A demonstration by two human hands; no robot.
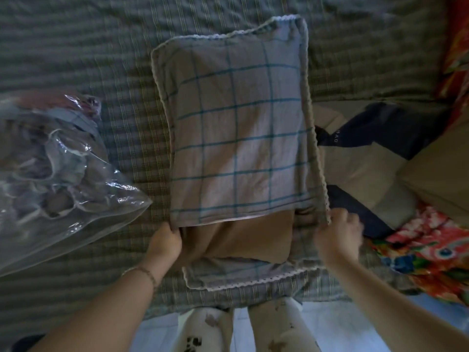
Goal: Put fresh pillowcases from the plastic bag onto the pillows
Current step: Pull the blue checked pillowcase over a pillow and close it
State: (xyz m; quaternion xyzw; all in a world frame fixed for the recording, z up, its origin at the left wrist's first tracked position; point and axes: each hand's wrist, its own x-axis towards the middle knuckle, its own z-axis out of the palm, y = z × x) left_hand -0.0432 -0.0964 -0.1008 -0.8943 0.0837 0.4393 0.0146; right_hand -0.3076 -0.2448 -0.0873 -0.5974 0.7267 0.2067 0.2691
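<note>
A lilac pillowcase (236, 133) with teal checks and a lace edge lies on the bed, mostly drawn over a tan pillow (243, 237) whose near end sticks out of the opening. My left hand (166, 241) grips the near left corner of the pillowcase opening. My right hand (338, 232) pinches the near right corner by the lace edge. A clear plastic bag (58, 174) holding more folded fabric lies on the bed to the left.
The bed has a grey-green striped cover (76, 54). Another tan pillow (436, 174) and a navy-and-beige garment (368, 148) lie at the right, beside a bright floral cloth (431, 255). My legs stand at the bed's near edge on a pale floor.
</note>
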